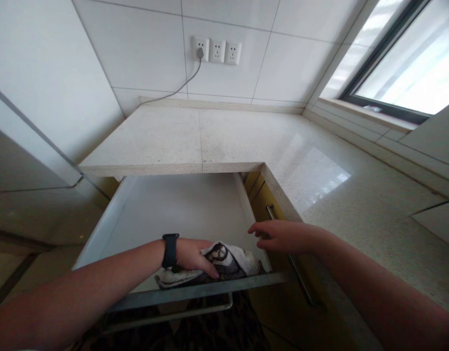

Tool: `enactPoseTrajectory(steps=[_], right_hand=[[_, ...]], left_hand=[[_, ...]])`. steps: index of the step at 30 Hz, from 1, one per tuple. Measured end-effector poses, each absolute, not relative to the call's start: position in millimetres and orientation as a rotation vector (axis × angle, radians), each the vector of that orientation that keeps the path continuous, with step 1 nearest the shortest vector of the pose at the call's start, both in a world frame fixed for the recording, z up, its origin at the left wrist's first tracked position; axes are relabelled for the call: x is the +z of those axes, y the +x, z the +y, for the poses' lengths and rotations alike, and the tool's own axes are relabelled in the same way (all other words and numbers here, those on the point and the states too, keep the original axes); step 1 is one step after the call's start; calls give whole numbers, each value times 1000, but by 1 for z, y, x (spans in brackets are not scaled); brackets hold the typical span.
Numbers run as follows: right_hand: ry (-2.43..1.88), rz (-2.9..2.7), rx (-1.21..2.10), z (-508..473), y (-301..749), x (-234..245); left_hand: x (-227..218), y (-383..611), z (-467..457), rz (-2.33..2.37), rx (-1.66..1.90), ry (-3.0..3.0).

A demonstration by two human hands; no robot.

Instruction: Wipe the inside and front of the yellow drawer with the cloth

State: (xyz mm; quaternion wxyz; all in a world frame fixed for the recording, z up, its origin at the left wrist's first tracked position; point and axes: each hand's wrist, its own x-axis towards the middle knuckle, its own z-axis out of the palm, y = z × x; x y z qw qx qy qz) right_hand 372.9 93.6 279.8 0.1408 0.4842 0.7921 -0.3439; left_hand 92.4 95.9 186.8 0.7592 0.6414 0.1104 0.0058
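A white-bottomed drawer [180, 204] is pulled out from below the counter. Inside its front edge, my left hand [195, 256], with a dark watch on the wrist, grips a crumpled grey-and-white cloth [233, 263]. The cloth lies against the inner side of the drawer front [195, 289], towards its right corner. My right hand [279, 236] hovers by the drawer's right side wall, fingers partly spread and nothing in them. Some fingers of the left hand are hidden by the cloth.
A pale stone counter [155, 134] overhangs the drawer and runs on to the right. Beside the drawer, a yellow cabinet front carries a long metal handle [301, 282]. Wall sockets [217, 51] hold one plugged grey cable [177, 91]. A window [410, 63] is at upper right.
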Motion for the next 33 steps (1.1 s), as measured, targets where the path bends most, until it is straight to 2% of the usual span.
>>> enactPoseTrajectory(steps=[5, 15, 26, 33], right_hand=[[1393, 2289, -987, 93, 374, 279], [1397, 2288, -964, 93, 372, 282], [1395, 2280, -966, 93, 371, 282], [1370, 2321, -981, 98, 372, 275]], left_hand=[[185, 107, 95, 230, 18, 1445], [196, 53, 120, 256, -193, 1363], [187, 95, 99, 202, -10, 1407], [198, 113, 87, 159, 106, 1376]])
